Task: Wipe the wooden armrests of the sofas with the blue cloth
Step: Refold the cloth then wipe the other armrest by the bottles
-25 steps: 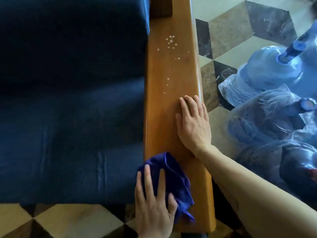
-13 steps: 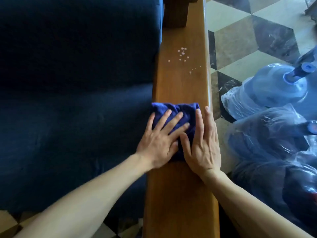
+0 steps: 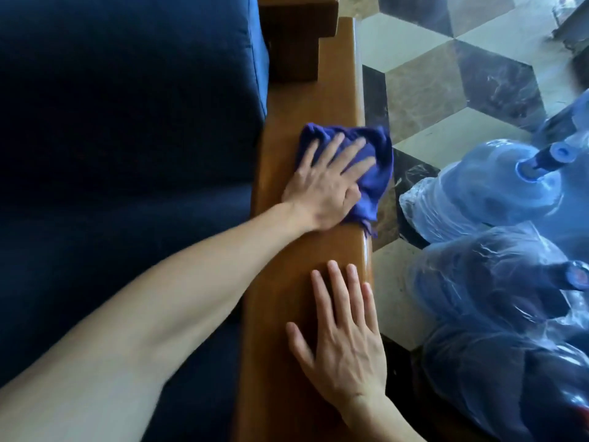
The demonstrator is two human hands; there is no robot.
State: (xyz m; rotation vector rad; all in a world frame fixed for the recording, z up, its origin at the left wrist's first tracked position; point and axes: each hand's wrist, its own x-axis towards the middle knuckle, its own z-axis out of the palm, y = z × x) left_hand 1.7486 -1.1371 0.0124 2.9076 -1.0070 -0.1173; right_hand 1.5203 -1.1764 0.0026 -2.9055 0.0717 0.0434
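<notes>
The wooden armrest (image 3: 287,282) runs from the bottom of the view up to its post at the top. My left hand (image 3: 325,183) lies flat on the crumpled blue cloth (image 3: 373,180), pressing it on the armrest's far half; one corner of the cloth hangs over the right edge. My right hand (image 3: 341,342) rests flat on the bare wood nearer to me, fingers apart, holding nothing. No white specks show on the wood now.
The dark blue sofa cushion (image 3: 127,154) fills the left side. Several large blue water bottles in plastic wrap (image 3: 494,250) stand on the patterned tiled floor (image 3: 446,74) close to the armrest's right edge.
My left hand has pushed the cloth up the armrest, over the spot where the white specks lay. My right hand has stayed back, nearer to me.
</notes>
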